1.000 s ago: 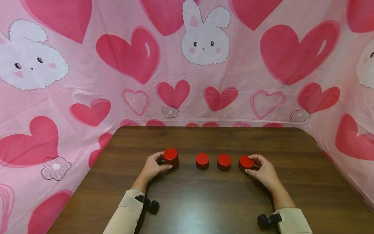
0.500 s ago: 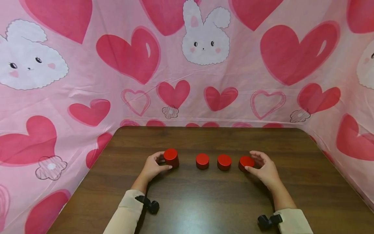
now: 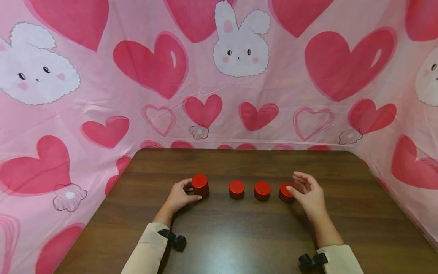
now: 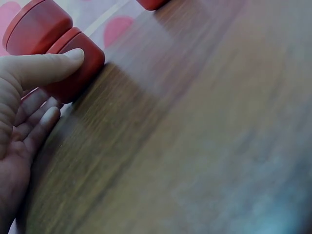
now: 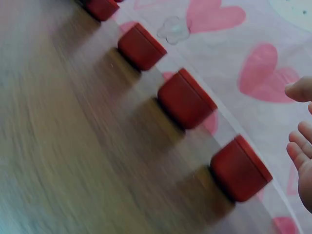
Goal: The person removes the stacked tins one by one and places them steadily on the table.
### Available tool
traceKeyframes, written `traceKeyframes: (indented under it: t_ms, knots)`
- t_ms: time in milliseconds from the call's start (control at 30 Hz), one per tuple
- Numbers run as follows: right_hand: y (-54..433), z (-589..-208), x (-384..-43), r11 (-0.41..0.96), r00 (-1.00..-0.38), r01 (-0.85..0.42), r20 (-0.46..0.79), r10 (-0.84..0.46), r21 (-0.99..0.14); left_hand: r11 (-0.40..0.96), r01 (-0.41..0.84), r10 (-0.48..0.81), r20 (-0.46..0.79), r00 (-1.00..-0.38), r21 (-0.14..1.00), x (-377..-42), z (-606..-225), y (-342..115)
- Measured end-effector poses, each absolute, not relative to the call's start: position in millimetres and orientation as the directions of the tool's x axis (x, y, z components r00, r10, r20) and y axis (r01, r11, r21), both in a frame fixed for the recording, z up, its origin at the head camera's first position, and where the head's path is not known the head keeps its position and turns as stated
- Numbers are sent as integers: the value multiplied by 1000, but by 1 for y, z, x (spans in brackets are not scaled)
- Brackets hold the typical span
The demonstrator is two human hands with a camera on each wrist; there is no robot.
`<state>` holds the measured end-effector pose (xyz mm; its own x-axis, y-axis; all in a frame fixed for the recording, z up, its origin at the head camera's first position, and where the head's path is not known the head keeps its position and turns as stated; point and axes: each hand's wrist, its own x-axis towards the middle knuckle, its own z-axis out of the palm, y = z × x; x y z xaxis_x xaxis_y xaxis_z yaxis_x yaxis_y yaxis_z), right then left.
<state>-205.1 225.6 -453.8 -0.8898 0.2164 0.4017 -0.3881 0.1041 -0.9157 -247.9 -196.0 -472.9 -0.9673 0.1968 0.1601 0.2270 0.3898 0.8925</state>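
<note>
At the left of the row stand two round red tins [image 3: 200, 186], one stacked on the other. My left hand [image 3: 178, 196] holds this stack; in the left wrist view its thumb [image 4: 53, 67] lies against the lower tin [image 4: 85, 73], under the upper tin [image 4: 38, 27]. Some left fingers are partly hidden behind the tins. The rightmost red tin [image 3: 284, 195] sits singly on the table. Just right of it, my right hand [image 3: 314, 198] is raised with fingers spread, holding nothing. In the right wrist view a gap separates that hand [image 5: 304, 146] from the tin [image 5: 240, 169].
Two more single red tins, one left of centre [image 3: 236, 189] and one right of it [image 3: 262, 191], stand between the hands. All rest on a dark wooden table [image 3: 219, 232]. A pink heart-and-rabbit cloth [image 3: 287, 76] hangs behind and at both sides.
My right hand has let go of the rightmost tin, its fingers opening and lifting away. The left hand and the tins have barely moved.
</note>
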Motion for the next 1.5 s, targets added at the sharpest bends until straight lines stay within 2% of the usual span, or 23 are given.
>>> traceKeyframes:
  t_ms: [133, 567, 933, 1200, 1500]
  knots:
    - [217, -451, -205, 68, -890, -419, 425, 168, -905, 400, 214, 193, 147, -970, 891, -238, -454, -191]
    - [184, -445, -208, 156, -917, -398, 396, -42, -904, 411, 218, 199, 146, -969, 885, -238, -456, -191]
    - [143, -410, -205, 195, -907, -410, 374, -195, -891, 437, 223, 187, 154, -970, 872, -237, -452, -187]
    - [121, -410, -215, 161, -879, -453, 408, -248, -877, 427, 204, 152, 152, -977, 881, -259, -486, -192]
    - [104, -411, -222, 119, -867, -454, 406, -290, -883, 412, 189, 156, 135, -978, 892, -262, -490, -195]
